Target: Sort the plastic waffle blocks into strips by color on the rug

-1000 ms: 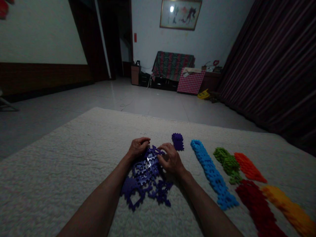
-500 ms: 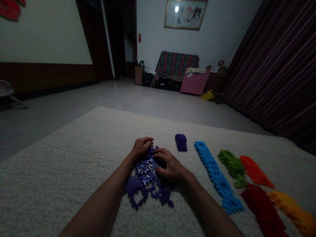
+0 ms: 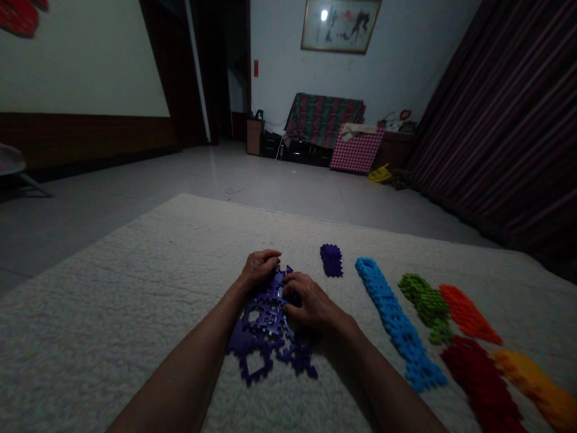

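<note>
A loose heap of purple interlocking plastic pieces [image 3: 265, 337] lies on the white rug in front of me. My left hand [image 3: 259, 267] is curled at the far edge of the heap, its fingers closed on purple pieces. My right hand [image 3: 309, 300] is pinched on pieces at the heap's right side, close to the left hand. A small stacked block of purple pieces [image 3: 331, 260] stands just beyond and right of my hands.
Rows of sorted pieces lie to the right on the white rug [image 3: 112, 313]: blue [image 3: 394, 322], green [image 3: 424, 304], orange [image 3: 466, 313], dark red [image 3: 478, 376], yellow [image 3: 536, 388]. Bare tiled floor [image 3: 270, 180], a covered cabinet [image 3: 324, 123] and a dark curtain [image 3: 509, 120] lie beyond.
My hands have closed in on each other over the heap's far end and several purple pieces there have shifted. The view swung slightly; the sorted rows lie unchanged.
</note>
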Tool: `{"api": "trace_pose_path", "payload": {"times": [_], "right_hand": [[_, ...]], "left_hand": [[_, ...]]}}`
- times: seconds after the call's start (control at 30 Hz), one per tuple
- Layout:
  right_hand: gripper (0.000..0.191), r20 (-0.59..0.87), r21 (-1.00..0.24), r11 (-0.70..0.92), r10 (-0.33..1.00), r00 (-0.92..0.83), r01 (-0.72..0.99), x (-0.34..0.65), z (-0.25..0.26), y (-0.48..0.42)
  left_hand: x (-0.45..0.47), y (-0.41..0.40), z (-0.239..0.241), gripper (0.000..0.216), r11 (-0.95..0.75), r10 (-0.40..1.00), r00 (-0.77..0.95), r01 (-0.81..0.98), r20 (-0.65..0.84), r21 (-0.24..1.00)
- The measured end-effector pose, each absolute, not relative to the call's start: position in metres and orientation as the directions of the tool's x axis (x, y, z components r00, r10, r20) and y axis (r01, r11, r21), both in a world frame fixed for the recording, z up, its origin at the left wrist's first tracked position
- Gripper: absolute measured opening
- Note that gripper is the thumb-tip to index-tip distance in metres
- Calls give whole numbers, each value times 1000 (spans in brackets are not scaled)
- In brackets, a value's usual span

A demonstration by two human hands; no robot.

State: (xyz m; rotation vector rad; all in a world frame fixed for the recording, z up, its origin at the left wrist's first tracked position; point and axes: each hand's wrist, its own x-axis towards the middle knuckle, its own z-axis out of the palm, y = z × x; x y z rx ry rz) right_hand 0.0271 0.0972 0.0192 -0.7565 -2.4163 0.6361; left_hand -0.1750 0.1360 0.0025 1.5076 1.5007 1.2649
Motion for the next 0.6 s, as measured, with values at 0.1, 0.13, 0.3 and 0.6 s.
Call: {"api": "trace_pose_path", "payload": {"times": [0.1, 0.13, 0.3, 0.6], "right_hand": [[22, 334, -547, 727, 644, -688, 415, 25, 22, 96], [22, 324, -549, 718, 654, -683, 428, 25, 23, 96], [35, 286, -637, 642, 711, -642, 426, 43, 27, 109], [44, 400, -544, 687, 717, -570, 483, 74, 33, 132]], "left_hand": [[-174, 136, 2, 34, -130, 976, -124, 332, 180, 934], [-174, 136, 2, 34, -128, 976, -125, 327, 178, 936], [-175, 137, 0, 36, -131, 979, -112, 307, 172, 943], [-175, 135, 2, 39, -102, 982, -116, 338, 150, 936]]}}
